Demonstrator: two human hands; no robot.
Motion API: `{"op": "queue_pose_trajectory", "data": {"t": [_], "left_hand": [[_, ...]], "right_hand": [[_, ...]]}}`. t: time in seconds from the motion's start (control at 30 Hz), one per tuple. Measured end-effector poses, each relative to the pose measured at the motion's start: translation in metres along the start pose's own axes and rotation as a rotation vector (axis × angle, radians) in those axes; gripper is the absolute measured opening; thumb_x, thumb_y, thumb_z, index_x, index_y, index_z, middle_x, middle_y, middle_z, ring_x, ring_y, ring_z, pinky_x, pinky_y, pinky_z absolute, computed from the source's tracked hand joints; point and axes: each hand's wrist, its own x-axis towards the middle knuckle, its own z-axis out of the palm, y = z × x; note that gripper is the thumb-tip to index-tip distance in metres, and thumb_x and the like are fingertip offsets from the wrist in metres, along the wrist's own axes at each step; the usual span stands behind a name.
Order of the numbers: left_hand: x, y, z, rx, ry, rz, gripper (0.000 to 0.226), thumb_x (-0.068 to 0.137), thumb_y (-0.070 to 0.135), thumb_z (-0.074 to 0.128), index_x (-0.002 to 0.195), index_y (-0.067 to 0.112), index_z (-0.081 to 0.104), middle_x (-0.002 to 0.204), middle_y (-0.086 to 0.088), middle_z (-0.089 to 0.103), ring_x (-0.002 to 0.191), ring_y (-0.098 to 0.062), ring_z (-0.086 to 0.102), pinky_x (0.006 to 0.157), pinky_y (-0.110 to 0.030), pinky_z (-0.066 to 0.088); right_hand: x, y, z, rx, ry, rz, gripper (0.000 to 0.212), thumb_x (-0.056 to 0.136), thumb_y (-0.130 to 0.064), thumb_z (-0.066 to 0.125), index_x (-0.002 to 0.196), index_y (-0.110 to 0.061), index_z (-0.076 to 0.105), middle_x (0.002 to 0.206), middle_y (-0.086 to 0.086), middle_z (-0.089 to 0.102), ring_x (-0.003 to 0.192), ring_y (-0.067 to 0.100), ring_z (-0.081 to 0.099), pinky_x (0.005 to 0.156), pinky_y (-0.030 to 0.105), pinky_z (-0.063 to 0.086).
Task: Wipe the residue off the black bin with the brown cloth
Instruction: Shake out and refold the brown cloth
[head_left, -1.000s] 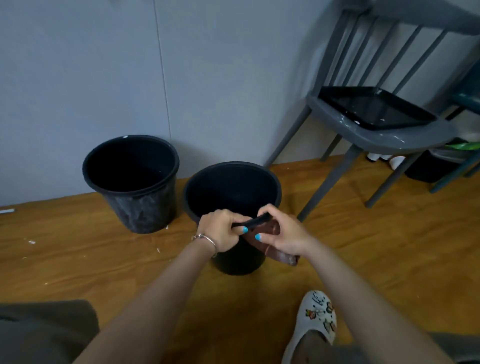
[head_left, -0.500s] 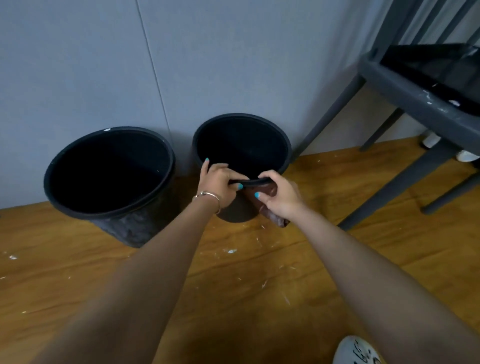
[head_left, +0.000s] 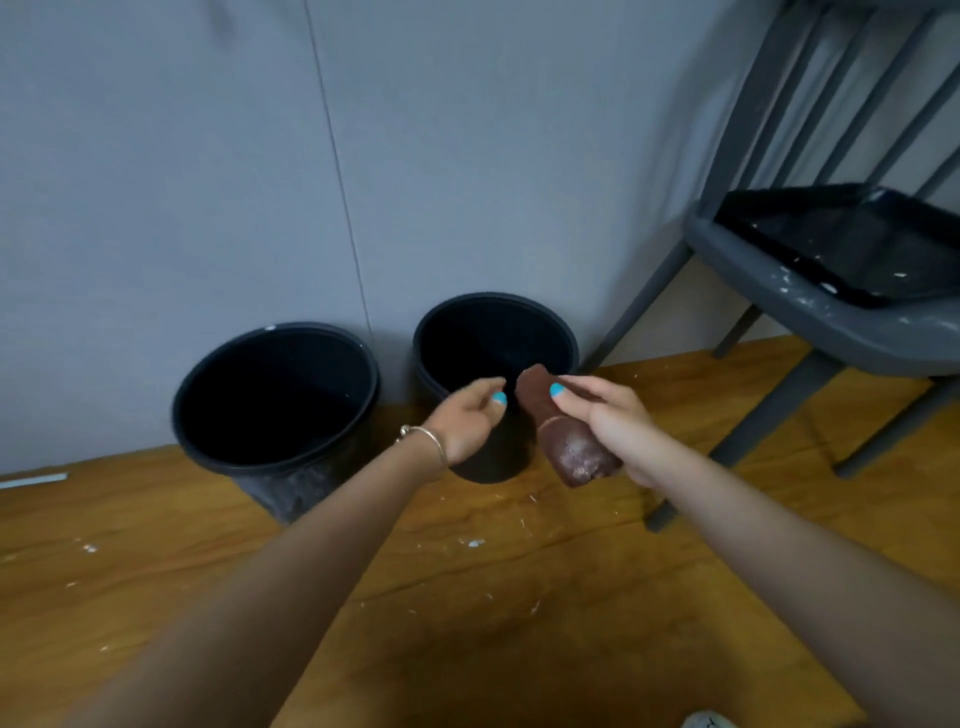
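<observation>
Two black bins stand on the wooden floor against the grey wall. The smaller black bin is on the right, upright, its near rim hidden behind my hands. My left hand, with a bracelet on its wrist, hovers loosely curled in front of that near rim and holds nothing that I can see. My right hand grips the folded brown cloth just right of the bin, clear of the rim. The cloth's lower end shows pale residue.
A larger black bin stands left of the smaller one, its side smeared grey. A grey chair with a black tray on its seat is at the right. White flecks litter the floor.
Both hands gripped the smaller bin's near rim before; now they are off it. The bin stands by the wall. My right hand has lifted the cloth clear.
</observation>
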Motion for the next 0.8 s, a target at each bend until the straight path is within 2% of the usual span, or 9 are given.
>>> {"op": "queue_pose_trajectory", "data": {"t": [0.07, 0.13, 0.23, 0.37, 0.47, 0.57, 0.63, 0.73, 0.8], "left_hand": [[-0.032, 0.022, -0.002, -0.064, -0.134, -0.091, 0.051, 0.100, 0.028, 0.044, 0.148, 0.019, 0.028, 0.147, -0.002, 0.039, 0.134, -0.019, 0.038, 0.106, -0.031, 0.032], [-0.059, 0.045, -0.009, -0.272, -0.202, -0.101, 0.050, 0.097, 0.036, 0.049, 0.143, 0.029, 0.030, 0.144, 0.001, 0.044, 0.130, -0.019, 0.045, 0.100, -0.043, 0.042], [-0.093, 0.075, -0.020, -0.499, -0.141, 0.005, 0.038, 0.093, 0.020, 0.057, 0.129, 0.019, 0.044, 0.139, 0.002, 0.048, 0.122, -0.020, 0.053, 0.087, -0.050, 0.053], [-0.114, 0.086, -0.021, -0.609, -0.075, 0.030, 0.041, 0.089, 0.011, 0.063, 0.127, 0.013, 0.049, 0.127, -0.005, 0.058, 0.112, -0.022, 0.061, 0.080, -0.048, 0.057], [-0.112, 0.083, -0.020, -0.514, 0.055, 0.036, 0.040, 0.087, 0.017, 0.066, 0.126, 0.018, 0.054, 0.120, -0.006, 0.065, 0.108, -0.023, 0.063, 0.085, -0.046, 0.056], [-0.106, 0.081, -0.022, -0.369, 0.185, 0.146, 0.025, 0.089, 0.018, 0.065, 0.113, 0.021, 0.060, 0.109, -0.002, 0.069, 0.103, -0.017, 0.065, 0.088, -0.036, 0.055], [-0.104, 0.084, -0.023, -0.272, 0.209, 0.230, 0.016, 0.089, 0.015, 0.064, 0.105, 0.015, 0.060, 0.102, -0.006, 0.068, 0.095, -0.014, 0.065, 0.085, -0.030, 0.056], [-0.099, 0.083, -0.025, -0.084, 0.223, 0.315, 0.024, 0.088, 0.018, 0.066, 0.100, 0.000, 0.056, 0.096, -0.018, 0.064, 0.088, -0.028, 0.063, 0.081, -0.040, 0.053], [-0.097, 0.082, -0.026, -0.008, 0.224, 0.316, 0.027, 0.088, 0.022, 0.066, 0.095, -0.001, 0.053, 0.089, -0.016, 0.063, 0.080, -0.025, 0.061, 0.076, -0.036, 0.053]], "right_hand": [[-0.026, -0.028, -0.008, 0.200, -0.079, 0.001, 0.036, 0.093, -0.032, 0.062, 0.128, -0.022, 0.061, 0.116, 0.005, 0.068, 0.099, 0.023, 0.068, 0.078, 0.034, 0.058], [-0.051, -0.053, -0.011, 0.342, -0.159, -0.027, 0.033, 0.095, -0.031, 0.059, 0.126, -0.020, 0.062, 0.112, 0.006, 0.071, 0.098, 0.025, 0.070, 0.080, 0.037, 0.058], [-0.081, -0.074, -0.006, 0.524, -0.232, -0.080, 0.028, 0.097, -0.027, 0.056, 0.123, -0.019, 0.063, 0.112, 0.008, 0.071, 0.101, 0.027, 0.069, 0.088, 0.044, 0.055], [-0.101, -0.079, 0.005, 0.616, -0.178, -0.101, 0.025, 0.096, -0.026, 0.057, 0.119, -0.023, 0.065, 0.115, 0.007, 0.070, 0.101, 0.024, 0.070, 0.085, 0.042, 0.057], [-0.104, -0.083, 0.005, 0.610, -0.216, -0.041, 0.024, 0.095, -0.024, 0.058, 0.118, -0.023, 0.066, 0.116, 0.008, 0.070, 0.102, 0.025, 0.069, 0.087, 0.044, 0.057], [-0.107, -0.081, -0.009, 0.609, -0.407, 0.018, 0.043, 0.082, -0.015, 0.068, 0.125, -0.017, 0.061, 0.119, 0.013, 0.068, 0.109, 0.032, 0.065, 0.089, 0.054, 0.054], [-0.108, -0.077, -0.021, 0.547, -0.454, 0.005, 0.053, 0.073, -0.007, 0.073, 0.123, -0.015, 0.060, 0.118, 0.016, 0.067, 0.110, 0.036, 0.064, 0.086, 0.060, 0.052], [-0.107, -0.073, -0.031, 0.451, -0.370, -0.024, 0.059, 0.065, -0.003, 0.077, 0.120, -0.014, 0.058, 0.117, 0.018, 0.066, 0.111, 0.037, 0.063, 0.087, 0.061, 0.052], [-0.104, -0.070, -0.034, 0.410, -0.270, -0.049, 0.049, 0.069, -0.001, 0.076, 0.114, -0.011, 0.059, 0.113, 0.017, 0.068, 0.106, 0.034, 0.066, 0.086, 0.058, 0.054]]}}
